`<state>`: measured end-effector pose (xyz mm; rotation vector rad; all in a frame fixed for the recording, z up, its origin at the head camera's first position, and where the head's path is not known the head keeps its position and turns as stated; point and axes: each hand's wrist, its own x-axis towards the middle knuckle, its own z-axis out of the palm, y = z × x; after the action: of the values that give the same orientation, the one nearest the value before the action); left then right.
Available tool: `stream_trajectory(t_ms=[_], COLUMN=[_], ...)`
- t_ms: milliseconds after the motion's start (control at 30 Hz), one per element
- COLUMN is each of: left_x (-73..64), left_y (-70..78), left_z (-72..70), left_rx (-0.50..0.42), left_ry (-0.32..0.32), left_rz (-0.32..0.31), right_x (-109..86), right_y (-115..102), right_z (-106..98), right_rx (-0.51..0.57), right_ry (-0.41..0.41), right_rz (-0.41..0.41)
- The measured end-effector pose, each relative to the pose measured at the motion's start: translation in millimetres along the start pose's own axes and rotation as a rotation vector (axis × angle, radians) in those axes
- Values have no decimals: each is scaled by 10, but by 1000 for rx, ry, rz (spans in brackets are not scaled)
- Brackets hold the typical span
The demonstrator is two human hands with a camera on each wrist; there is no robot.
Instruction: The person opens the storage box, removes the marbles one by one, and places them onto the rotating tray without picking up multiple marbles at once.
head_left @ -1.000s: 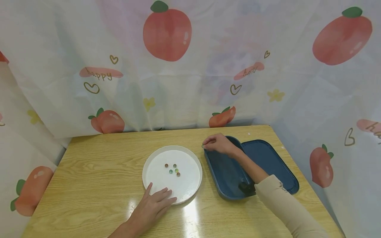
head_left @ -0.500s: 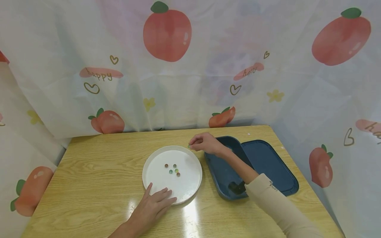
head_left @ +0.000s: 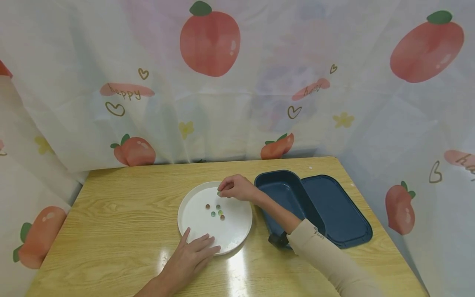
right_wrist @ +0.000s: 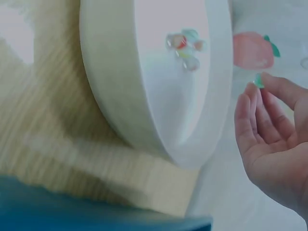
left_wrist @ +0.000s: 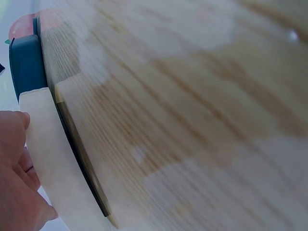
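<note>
Between thumb and fingertips my right hand point(head_left: 239, 188) pinches a green glass marble point(right_wrist: 259, 81), held above the far part of a round white tray point(head_left: 233, 237). Several marbles point(head_left: 220, 213) lie grouped near the tray's middle, some brownish, some green or yellowish. At the tray's near left rim rests my left hand point(head_left: 191, 255), its fingers spread over the edge. The left wrist view shows these fingers point(left_wrist: 14, 139) against the tray's outer wall point(left_wrist: 62, 159).
A dark blue rectangular bin point(head_left: 265, 177) stands right of the tray, partly behind my right forearm. Its flat blue lid point(head_left: 341, 210) lies beside it on the wooden table point(head_left: 122, 222). A printed curtain point(head_left: 237, 115) hangs behind the table.
My right hand has moved left with the marble, from over the blue bin's far left corner to above the white tray. The left hand has stayed still.
</note>
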<state>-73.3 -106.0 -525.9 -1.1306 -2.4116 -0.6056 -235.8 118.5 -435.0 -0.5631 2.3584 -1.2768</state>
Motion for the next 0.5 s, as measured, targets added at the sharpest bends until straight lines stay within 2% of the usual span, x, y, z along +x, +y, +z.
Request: stream_trajectory(t_ms=[133,500], left_x=[0,7], left_y=[-2,5], left_z=[2,-3], left_rx=[-4,0], left_ry=[0,2], left_rz=[-2,-1], right_x=[37,181], right_y=[-6,113], right_z=[120,316], right_rx=[-59,-124], right_ry=[6,55], right_rz=[17,72])
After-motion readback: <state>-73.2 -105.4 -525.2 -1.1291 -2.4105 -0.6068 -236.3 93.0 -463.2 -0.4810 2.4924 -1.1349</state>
